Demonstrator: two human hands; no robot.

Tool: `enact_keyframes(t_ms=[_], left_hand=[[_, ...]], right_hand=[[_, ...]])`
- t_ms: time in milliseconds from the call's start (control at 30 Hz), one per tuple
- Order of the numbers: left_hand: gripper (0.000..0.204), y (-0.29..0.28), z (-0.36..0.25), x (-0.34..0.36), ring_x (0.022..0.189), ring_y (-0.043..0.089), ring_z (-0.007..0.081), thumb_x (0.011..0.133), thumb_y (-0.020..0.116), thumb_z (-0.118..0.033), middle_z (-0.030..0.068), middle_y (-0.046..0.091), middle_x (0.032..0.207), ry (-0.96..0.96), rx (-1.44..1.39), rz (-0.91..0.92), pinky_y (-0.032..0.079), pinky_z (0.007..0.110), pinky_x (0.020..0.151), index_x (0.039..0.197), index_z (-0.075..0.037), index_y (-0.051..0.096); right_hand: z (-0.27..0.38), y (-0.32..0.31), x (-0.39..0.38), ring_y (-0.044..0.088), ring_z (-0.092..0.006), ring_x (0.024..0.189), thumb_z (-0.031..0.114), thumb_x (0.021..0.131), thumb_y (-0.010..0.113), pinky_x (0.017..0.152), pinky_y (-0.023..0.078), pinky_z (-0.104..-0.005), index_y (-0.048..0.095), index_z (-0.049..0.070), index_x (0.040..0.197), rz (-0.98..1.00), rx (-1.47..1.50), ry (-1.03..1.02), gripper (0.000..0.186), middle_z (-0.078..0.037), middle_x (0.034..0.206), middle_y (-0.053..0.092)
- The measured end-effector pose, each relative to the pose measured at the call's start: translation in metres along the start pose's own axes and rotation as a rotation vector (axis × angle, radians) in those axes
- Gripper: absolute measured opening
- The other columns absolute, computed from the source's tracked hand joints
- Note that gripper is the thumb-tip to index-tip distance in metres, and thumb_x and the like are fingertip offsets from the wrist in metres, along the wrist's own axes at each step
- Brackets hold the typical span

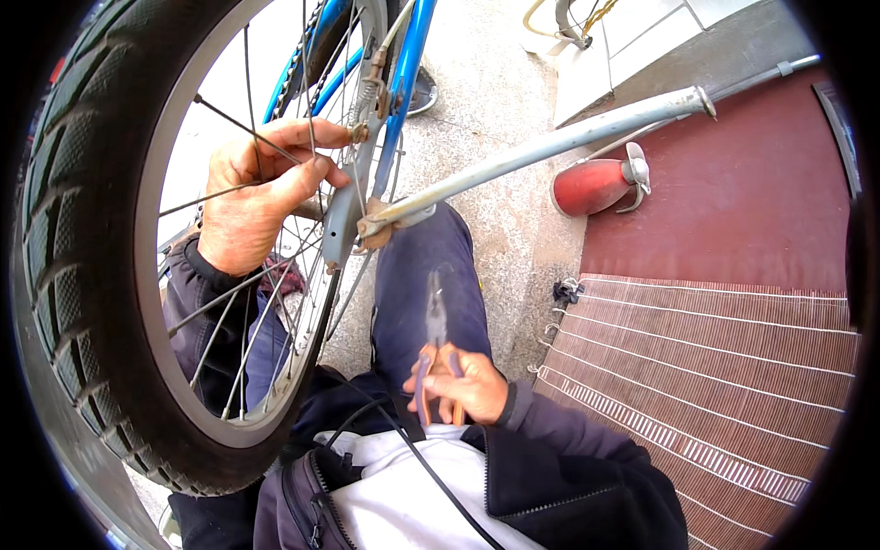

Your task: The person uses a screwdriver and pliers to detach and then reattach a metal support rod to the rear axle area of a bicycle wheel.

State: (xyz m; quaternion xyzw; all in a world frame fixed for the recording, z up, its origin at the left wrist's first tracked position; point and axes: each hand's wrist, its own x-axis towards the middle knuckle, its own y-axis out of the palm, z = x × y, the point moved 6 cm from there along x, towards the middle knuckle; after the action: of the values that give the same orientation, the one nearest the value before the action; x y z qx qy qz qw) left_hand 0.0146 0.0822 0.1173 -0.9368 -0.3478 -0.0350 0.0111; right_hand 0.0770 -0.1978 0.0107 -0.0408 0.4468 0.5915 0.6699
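My left hand (266,188) reaches in among the spokes of a bicycle wheel (147,275) with a black knobbly tyre. Its fingers are closed together, with the index fingertip against a small rusty metal fitting (359,133) beside the blue frame tube (401,87). What lies between thumb and fingers is hidden. A coil spring and cable sit just above that fitting. Over my lap, my right hand (472,390) grips a pair of pliers (426,390) by its orange and purple handles. The pliers' grey jaws point away from me and touch nothing on the bicycle.
A silver metal tube (550,142) juts right from a rusty joint near the wheel. Beyond it, a red rounded object (591,186) with a grey metal end stands beside a dark red surface (724,202). A brown slatted mat (678,367) lies at the right. Thin black cable crosses my jacket.
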Motion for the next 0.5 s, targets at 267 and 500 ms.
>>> enact_keyframes(t_ms=[267,500], left_hand=[[0.027,0.001,0.000,-0.001,0.080,0.067,0.0118,0.086,0.055,-0.002,0.0078,0.068,0.093,-0.019,0.014,-0.015,0.058,0.026,0.063,0.111,0.003,0.063],[0.027,-0.002,-0.001,-0.002,0.080,0.067,0.0117,0.086,0.055,-0.002,0.0086,0.069,0.096,-0.025,0.037,-0.021,0.058,0.025,0.065,0.112,0.003,0.063]], right_hand=[[0.049,-0.020,0.013,0.064,-0.0296,0.098,-0.001,0.084,0.048,0.054,0.057,-0.0307,0.026,0.003,0.139,0.034,-0.021,-0.058,0.059,-0.021,0.117,0.057],[0.119,-0.012,0.011,0.051,-0.0376,0.120,-0.004,0.080,0.048,0.071,0.060,-0.0432,0.025,0.000,0.142,0.230,-0.137,-0.120,0.066,-0.025,0.133,0.045]])
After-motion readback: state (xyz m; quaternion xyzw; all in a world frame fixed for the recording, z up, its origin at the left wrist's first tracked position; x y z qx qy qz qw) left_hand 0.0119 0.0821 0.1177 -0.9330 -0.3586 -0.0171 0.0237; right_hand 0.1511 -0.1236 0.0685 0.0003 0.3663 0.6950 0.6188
